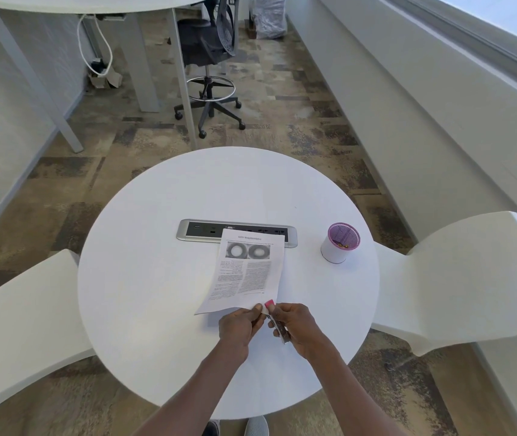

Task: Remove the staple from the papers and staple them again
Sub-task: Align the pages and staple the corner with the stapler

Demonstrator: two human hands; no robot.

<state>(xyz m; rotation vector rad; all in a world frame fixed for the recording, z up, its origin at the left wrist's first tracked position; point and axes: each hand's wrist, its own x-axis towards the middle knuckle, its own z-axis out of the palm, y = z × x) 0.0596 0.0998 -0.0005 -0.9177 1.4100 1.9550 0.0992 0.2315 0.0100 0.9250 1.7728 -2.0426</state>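
The printed papers [246, 272] lie on the round white table [144, 247], text upside down to me, their far edge over the power strip. My left hand [239, 325] pinches the near right corner of the papers and lifts it slightly. My right hand [294, 325] grips a small dark, narrow tool [280, 332], a stapler or staple remover, with its tip at that same corner. The staple itself is too small to make out.
A grey power strip [200, 229] is set into the table's middle. A white cup with a purple inside [340, 243] stands at the right. White chairs [458, 278] flank the table on both sides. An office chair [210, 58] and desk stand beyond.
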